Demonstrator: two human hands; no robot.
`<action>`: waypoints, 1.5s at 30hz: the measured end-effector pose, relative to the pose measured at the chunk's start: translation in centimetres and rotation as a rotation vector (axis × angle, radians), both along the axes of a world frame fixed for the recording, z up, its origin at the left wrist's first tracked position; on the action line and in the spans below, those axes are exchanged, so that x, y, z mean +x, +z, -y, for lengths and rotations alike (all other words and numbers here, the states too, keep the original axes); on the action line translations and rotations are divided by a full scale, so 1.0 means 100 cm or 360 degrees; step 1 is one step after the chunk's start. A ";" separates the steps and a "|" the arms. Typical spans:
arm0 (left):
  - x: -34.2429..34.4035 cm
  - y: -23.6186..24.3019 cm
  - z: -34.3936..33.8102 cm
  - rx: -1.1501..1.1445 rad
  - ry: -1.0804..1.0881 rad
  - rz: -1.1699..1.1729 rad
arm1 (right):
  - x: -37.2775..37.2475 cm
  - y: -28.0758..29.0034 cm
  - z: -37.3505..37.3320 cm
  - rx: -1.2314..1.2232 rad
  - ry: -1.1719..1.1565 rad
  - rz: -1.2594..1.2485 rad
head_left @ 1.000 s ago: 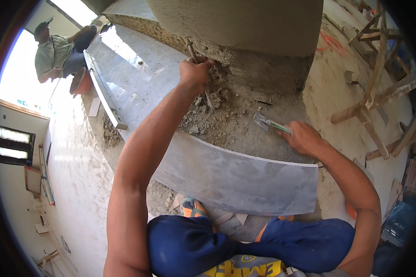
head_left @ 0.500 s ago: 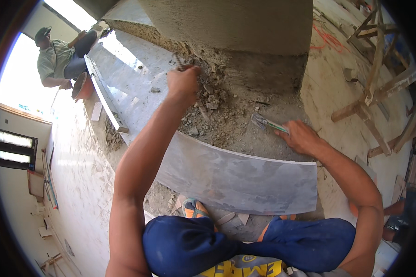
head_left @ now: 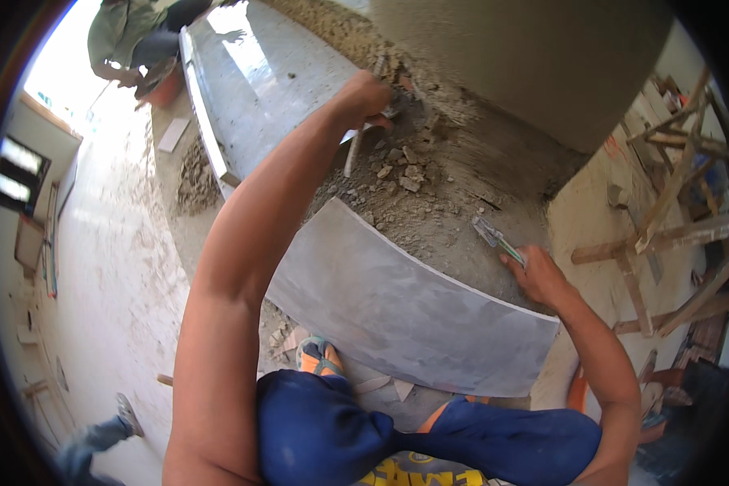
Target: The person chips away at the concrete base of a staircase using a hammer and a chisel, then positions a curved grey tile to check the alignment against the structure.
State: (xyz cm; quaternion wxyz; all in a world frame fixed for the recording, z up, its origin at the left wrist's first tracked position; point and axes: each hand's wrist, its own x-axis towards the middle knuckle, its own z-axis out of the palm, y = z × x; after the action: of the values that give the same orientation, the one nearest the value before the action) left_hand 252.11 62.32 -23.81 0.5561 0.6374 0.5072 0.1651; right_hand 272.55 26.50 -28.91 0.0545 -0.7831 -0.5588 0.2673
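Observation:
My left hand [head_left: 368,99] reaches over the rubble at the foot of the plastered block, its fingers curled; whatever they grip is hidden. Just below it a pale stick-like piece [head_left: 352,154] slants down, and I cannot tell whether the hand holds it. Closed on the green-and-pale handle of a small hand tool with a flat greyish head [head_left: 499,240], my right hand [head_left: 540,277] hovers at the right side of the mortar bed. Broken mortar lumps [head_left: 409,172] lie between the hands. Nearer to me, a large grey slab [head_left: 413,312] fronts the bed.
A smooth grey slab [head_left: 292,77] with a long straight bar [head_left: 205,121] along its edge lies at far left. Beyond it another person [head_left: 142,40] crouches by a reddish bucket [head_left: 164,87]. Wooden trestles [head_left: 664,194] stand right. Another person's leg [head_left: 97,441] shows lower left.
My view has swung, shifting the surroundings. My left hand has moved further along the rubble toward the block. My right hand still holds the small tool. A leg has appeared at lower left.

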 end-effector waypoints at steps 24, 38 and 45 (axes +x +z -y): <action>-0.037 -0.007 0.011 -0.0248 -0.0482 0.0465 | -0.007 0.002 -0.004 -0.0072 -0.0082 0.0021; -0.077 -0.007 -0.050 0.1100 -0.0937 -0.1430 | -0.010 0.010 -0.009 -0.0082 -0.0061 -0.0035; -0.048 -0.021 -0.016 0.1057 -0.1012 -0.1076 | 0.005 -0.006 0.002 0.0017 0.0028 -0.0054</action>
State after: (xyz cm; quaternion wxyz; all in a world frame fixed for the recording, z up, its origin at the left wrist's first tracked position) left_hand 247.32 63.91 -25.93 0.1550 0.9167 0.3610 -0.0730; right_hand 273.05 26.29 -29.46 0.0659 -0.7733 -0.5661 0.2778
